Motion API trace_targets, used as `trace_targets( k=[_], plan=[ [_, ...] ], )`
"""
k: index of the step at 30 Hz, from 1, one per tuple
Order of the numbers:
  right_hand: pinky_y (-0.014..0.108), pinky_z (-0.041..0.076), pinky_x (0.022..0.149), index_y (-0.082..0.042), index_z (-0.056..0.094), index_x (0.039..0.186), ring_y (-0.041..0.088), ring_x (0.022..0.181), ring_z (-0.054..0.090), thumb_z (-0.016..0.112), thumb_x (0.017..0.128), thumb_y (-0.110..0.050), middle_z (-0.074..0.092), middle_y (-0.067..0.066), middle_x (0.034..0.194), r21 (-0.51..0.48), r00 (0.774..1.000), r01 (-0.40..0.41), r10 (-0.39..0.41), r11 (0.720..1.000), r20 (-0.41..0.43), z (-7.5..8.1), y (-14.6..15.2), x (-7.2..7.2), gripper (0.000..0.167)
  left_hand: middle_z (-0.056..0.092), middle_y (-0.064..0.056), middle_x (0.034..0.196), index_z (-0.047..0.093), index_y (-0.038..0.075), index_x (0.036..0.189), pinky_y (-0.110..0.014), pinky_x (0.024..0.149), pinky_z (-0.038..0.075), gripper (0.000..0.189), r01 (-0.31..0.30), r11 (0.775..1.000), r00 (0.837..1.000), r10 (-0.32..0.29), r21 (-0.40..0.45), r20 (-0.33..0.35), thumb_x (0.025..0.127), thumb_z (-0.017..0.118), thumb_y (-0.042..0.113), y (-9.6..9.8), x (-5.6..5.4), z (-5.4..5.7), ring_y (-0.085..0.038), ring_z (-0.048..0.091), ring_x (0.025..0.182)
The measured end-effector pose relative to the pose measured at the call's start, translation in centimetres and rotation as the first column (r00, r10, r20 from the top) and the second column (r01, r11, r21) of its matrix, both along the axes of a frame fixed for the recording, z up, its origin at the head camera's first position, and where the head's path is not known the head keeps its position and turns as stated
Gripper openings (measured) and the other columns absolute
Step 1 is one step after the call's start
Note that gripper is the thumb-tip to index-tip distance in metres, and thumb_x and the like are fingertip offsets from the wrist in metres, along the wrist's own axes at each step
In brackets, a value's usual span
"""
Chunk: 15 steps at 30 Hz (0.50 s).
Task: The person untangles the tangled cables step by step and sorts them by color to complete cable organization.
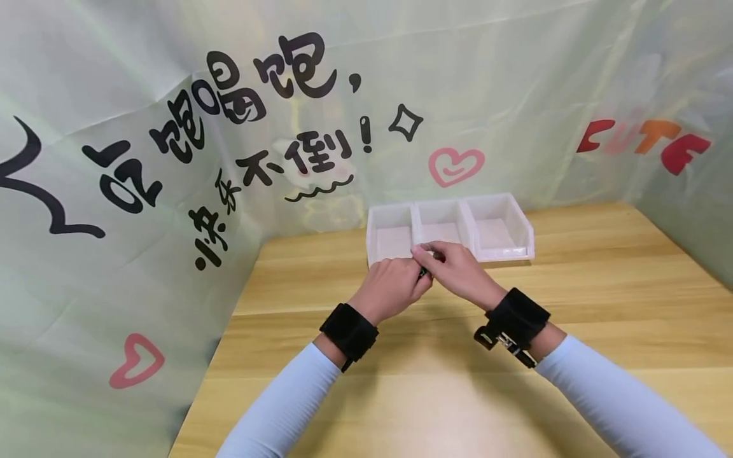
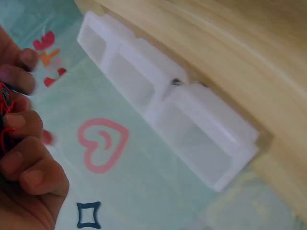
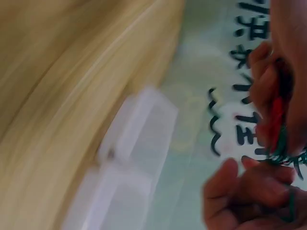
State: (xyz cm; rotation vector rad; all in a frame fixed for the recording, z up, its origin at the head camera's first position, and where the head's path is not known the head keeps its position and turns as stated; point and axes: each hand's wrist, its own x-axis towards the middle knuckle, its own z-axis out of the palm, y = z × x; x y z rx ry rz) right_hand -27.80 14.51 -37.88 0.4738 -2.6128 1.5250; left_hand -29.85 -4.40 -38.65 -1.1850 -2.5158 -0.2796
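Note:
Both hands meet over the table, in front of the white tray. In the left hand [image 1: 392, 289] is a bundle of thin red and green strands [image 3: 278, 115], like cords or wires, with the fingers curled round it. The right hand [image 1: 458, 273] pinches green strands at the end of the same bundle with thumb and fingers. Red loops [image 2: 5, 98] stick out between the curled fingers in the left wrist view. From the head view most of the bundle is hidden behind the hands; only a dark green bit shows between them.
A white tray [image 1: 474, 229] with three compartments stands at the back of the wooden table [image 1: 601, 305]. Behind and beside the table hangs a pale printed cloth [image 1: 515, 83] with black lettering, hearts and coloured letters.

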Motion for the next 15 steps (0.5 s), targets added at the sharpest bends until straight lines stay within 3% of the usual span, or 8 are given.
trace_targets(
  k=[4, 8, 10, 15],
  plan=[
    [0.032, 0.05, 0.067, -0.005, 0.072, 0.105, 0.024, 0.078, 0.058, 0.055, 0.104, -0.044, 0.067, 0.008, 0.089, -0.12, 0.988, -0.048, 0.064, 0.992, 0.139, 1.1, -0.5, -0.4, 0.043, 0.043, 0.006, 0.064, 0.055, 0.014, 0.095, -0.026, 0.045, 0.035, 0.018, -0.006, 0.999, 0.998, 0.003, -0.045, -0.065, 0.105, 0.051, 0.028, 0.1, 0.6, 0.4, -0.013, 0.044, 0.049],
    [0.03, 0.05, 0.069, 0.001, 0.07, 0.099, 0.02, 0.08, 0.059, 0.059, 0.104, -0.033, 0.067, 0.008, 0.089, -0.228, 0.987, -0.021, 0.056, 0.973, 0.148, 1.5, -0.9, -0.4, 0.037, 0.049, 0.005, 0.067, 0.056, 0.012, 0.102, -0.027, 0.046, 0.04, 0.017, 0.022, 1.0, 0.995, -0.023, -0.012, -0.097, 0.104, 0.052, 0.028, -0.2, 0.9, 0.1, -0.013, 0.05, 0.053],
    [0.029, 0.052, 0.072, 0.004, 0.068, 0.099, 0.017, 0.081, 0.062, 0.058, 0.105, -0.03, 0.068, 0.007, 0.089, -0.313, 0.991, 0.044, -0.002, 0.949, 0.133, 1.5, -1.4, -0.5, 0.036, 0.05, 0.005, 0.067, 0.059, 0.01, 0.11, -0.028, 0.048, 0.041, 0.02, 0.027, 0.998, 0.997, -0.023, 0.049, -0.077, 0.105, 0.051, 0.028, -0.1, 1.0, -0.1, -0.013, 0.051, 0.055],
    [0.025, 0.055, 0.076, 0.007, 0.064, 0.096, 0.012, 0.076, 0.063, 0.057, 0.105, -0.022, 0.064, 0.002, 0.081, -0.499, 0.981, 0.192, -0.149, 0.845, 0.124, 0.8, -2.1, -0.6, 0.031, 0.044, 0.005, 0.062, 0.056, 0.012, 0.094, -0.025, 0.048, 0.035, 0.019, -0.039, 0.979, 0.995, 0.02, 0.202, 0.096, 0.104, 0.048, 0.026, 0.6, 2.0, -1.0, -0.011, 0.046, 0.053]
  ],
)
